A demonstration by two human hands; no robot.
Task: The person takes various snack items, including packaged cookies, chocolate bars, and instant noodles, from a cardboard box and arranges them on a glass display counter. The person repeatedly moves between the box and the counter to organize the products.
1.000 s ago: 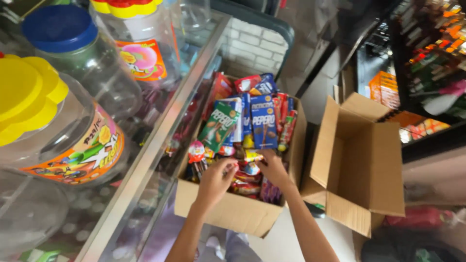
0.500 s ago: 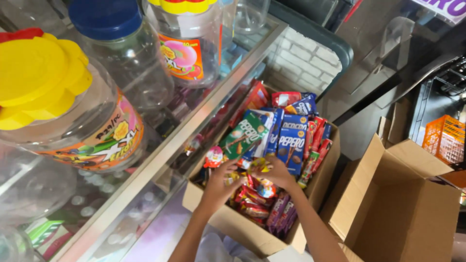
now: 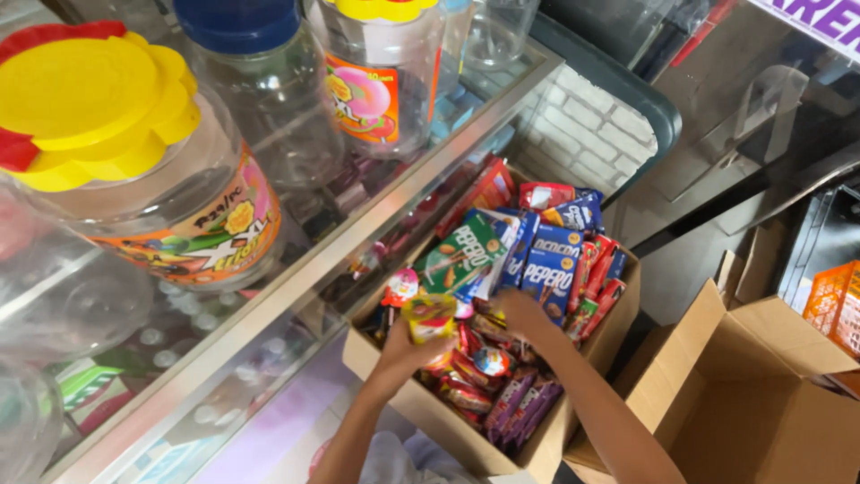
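Observation:
An open cardboard box (image 3: pixel 430 419) stands on the floor beside a glass counter, packed with snacks. My left hand (image 3: pixel 401 357) is shut on a small yellow wrapped sweet (image 3: pixel 429 317), lifted just over the box's left side. My right hand (image 3: pixel 518 312) lies lower in the box, on the packets just below the blue biscuit boxes (image 3: pixel 546 273); its fingers are hidden. A green biscuit box (image 3: pixel 461 255) leans at the back. Red wrapped bars (image 3: pixel 466 369) and purple packets (image 3: pixel 521 408) fill the front.
The glass counter (image 3: pixel 296 285) runs along the left and carries big clear jars, one with a yellow lid (image 3: pixel 98 99) and one with a blue lid (image 3: pixel 240 22). A second, empty cardboard box (image 3: pixel 761 403) stands open at the right. An orange crate (image 3: pixel 835 306) sits at the far right.
My view has moved closer to the box. Both hands were together over the middle of the sweets; now the left has the yellow sweet alone and the right has dropped onto the packets.

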